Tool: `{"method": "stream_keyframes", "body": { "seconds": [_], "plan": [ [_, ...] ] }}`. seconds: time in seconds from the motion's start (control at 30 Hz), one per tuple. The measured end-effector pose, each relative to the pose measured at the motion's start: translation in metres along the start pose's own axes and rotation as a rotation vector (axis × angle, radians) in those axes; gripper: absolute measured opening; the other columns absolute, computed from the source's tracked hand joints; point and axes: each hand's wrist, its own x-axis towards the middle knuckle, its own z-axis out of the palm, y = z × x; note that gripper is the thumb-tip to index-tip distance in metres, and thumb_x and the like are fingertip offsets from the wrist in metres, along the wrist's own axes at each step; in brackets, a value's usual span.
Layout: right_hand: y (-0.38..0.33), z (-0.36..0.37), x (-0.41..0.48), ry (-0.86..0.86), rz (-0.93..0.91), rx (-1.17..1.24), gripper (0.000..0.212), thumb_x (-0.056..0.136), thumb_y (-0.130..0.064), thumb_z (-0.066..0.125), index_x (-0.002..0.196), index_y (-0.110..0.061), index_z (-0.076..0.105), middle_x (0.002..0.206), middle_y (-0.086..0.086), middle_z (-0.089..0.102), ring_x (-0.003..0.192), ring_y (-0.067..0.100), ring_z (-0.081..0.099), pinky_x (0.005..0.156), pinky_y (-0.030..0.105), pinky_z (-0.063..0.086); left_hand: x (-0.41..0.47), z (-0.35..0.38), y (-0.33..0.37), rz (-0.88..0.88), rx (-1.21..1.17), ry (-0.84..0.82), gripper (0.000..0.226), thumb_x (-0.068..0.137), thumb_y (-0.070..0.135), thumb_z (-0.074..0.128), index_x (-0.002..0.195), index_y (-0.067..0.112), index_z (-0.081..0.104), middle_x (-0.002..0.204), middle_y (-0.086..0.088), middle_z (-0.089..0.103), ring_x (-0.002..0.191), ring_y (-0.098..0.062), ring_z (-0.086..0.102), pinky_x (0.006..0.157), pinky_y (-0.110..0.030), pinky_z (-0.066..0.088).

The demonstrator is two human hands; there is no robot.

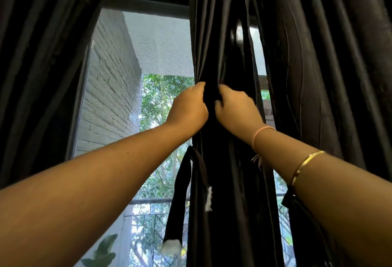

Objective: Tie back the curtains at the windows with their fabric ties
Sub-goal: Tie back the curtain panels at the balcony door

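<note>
Reaching up from below, the left hand (188,105) and right hand (235,108) (almost touching) each clutch a fold of the dark middle curtain (212,33). Its fabric tie (180,192) dangles loose just under the left hand. Behind, the window (161,44) shows a brick wall (110,88) and trees (161,97) — a second curtain (42,54) hangs at the left.

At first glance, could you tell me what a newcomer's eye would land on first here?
The left hand and right hand grip the gathered dark curtain at centre frame, side by side. Just below, on its left, a fabric tie dangles loose against the bright window; a gold bangle circles the right forearm.
</note>
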Motion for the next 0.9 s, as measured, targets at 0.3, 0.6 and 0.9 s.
{"method": "stream_keyframes", "body": {
  "seconds": [0.3, 0.6, 0.9],
  "plan": [
    [-0.014, 0.031, -0.005, -0.164, -0.135, 0.33, 0.058, 0.088, -0.01, 0.049, 0.144, -0.013, 0.033, 0.132, 0.012, 0.057, 0.121, 0.026, 0.053, 0.1, 0.033, 0.041, 0.003, -0.012, -0.014, -0.137, -0.162, -0.179, 0.046, 0.086, 0.001, 0.047, 0.129, 0.014, 0.04, 0.091, -0.001, 0.051, 0.075, -0.016, 0.049, 0.054, -0.023, 0.036],
    [0.0, 0.019, -0.008, -0.299, 0.017, 0.756, 0.055, 0.084, 0.008, 0.049, 0.133, -0.015, 0.044, 0.097, -0.009, 0.07, 0.091, 0.002, 0.063, 0.081, 0.025, 0.054, 0.002, -0.003, 0.007, -0.427, -0.593, -0.344, 0.038, 0.088, 0.016, 0.046, 0.125, 0.01, 0.041, 0.114, -0.013, 0.057, 0.102, -0.026, 0.058, 0.086, -0.044, 0.053],
    [0.02, -0.021, -0.004, 0.207, -0.078, -0.252, 0.038, 0.082, -0.017, 0.05, 0.119, -0.012, 0.056, 0.117, 0.012, 0.054, 0.107, 0.033, 0.049, 0.087, 0.044, 0.041, -0.004, 0.008, 0.012, -0.285, -0.183, -0.204, 0.026, 0.084, 0.003, 0.045, 0.109, 0.007, 0.036, 0.075, -0.002, 0.043, 0.063, -0.019, 0.044, 0.048, -0.03, 0.03]
  ]
}}
